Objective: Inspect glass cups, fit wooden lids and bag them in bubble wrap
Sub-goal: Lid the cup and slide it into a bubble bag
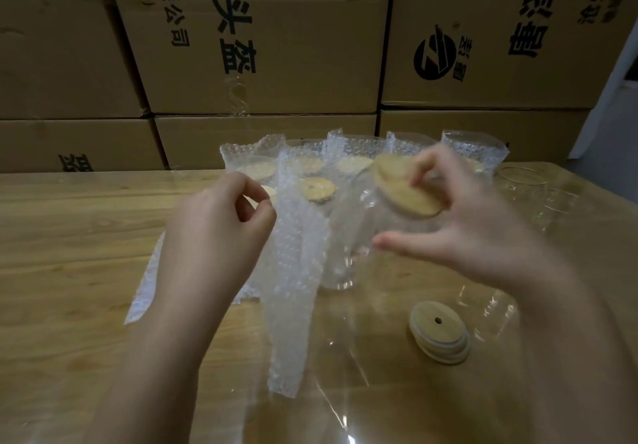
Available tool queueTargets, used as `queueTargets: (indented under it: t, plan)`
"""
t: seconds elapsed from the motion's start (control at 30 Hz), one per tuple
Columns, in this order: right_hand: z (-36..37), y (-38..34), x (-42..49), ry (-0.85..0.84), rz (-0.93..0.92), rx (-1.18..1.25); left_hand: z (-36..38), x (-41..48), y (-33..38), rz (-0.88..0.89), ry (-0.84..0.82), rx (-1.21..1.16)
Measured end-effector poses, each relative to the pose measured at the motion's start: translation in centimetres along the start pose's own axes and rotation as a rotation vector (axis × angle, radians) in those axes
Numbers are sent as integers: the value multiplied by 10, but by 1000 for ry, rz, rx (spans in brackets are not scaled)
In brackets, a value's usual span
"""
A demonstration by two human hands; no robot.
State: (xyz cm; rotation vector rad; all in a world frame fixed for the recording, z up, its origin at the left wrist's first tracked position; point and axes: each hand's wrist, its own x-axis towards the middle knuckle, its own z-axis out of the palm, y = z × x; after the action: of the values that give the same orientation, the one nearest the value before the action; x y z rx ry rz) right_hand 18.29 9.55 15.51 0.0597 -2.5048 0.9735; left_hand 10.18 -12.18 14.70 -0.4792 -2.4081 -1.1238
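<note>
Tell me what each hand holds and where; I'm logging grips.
The left hand pinches the bubble wrap bag at its top edge. The right hand grips the glass cup near its top, fingertips on its wooden lid.

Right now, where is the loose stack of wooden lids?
Head view, lower right: the stack of wooden lids lies on the table, nearer the camera than the right hand.

Dimly lit, warm cast. Glare's caught on the clear film (331,398) at 6 o'clock; right hand (466,229) at 3 o'clock is blurred.

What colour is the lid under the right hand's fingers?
Pale tan wood; the lid shows best in the head view.
</note>
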Motion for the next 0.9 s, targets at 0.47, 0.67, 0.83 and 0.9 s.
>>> queueTargets:
  t: [0.47,0.67,0.83,0.9]
  plan:
    - [-6,-14,3,313,-3,817,16,3,-5,-27,-28,-113]
    - [-7,-14,0,204,-3,661,10,8,-14,-58,-74,-171]
    - [-9,-14,-3,179,-10,477,6,9,-14,-92,-79,-240]
    - [-5,-16,-3,168,-19,444,9,8,-13,-114,-115,-261]
